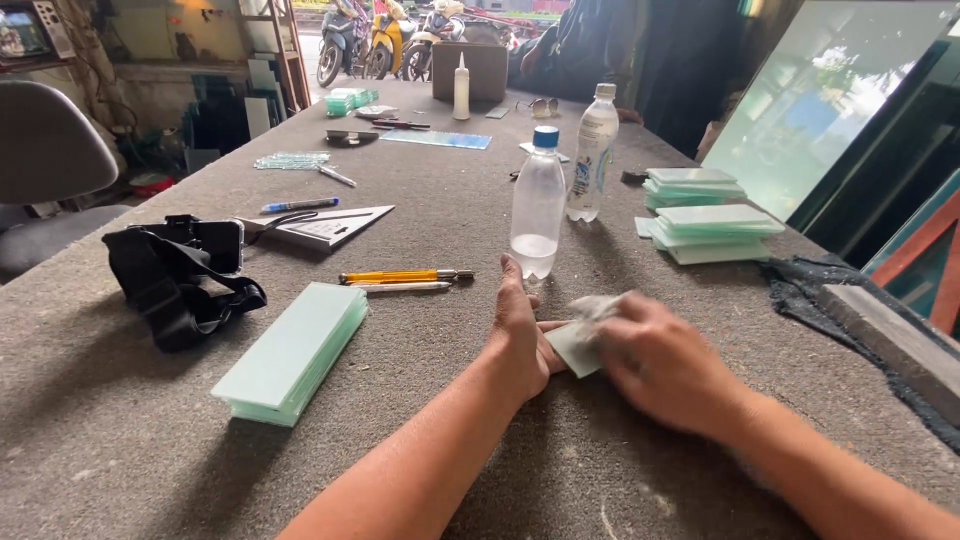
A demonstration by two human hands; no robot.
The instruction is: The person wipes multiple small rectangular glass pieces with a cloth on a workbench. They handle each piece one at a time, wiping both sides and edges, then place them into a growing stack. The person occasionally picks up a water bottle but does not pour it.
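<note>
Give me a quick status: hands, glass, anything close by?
Left hand flat, steadying glass piece. Right hand on it with a cloth. Two bottles just beyond.

The tabletop [420, 200] is covered in rough, matt grey felt-like cloth. The stacked glass panes [292, 352] look smooth and frosted pale green, as does the small glass piece [572, 346] under a crumpled whitish cloth [600, 305]. The two bottles [538, 205] are clear glossy plastic. The strap bundle [175, 280] is matt black fabric.
</note>
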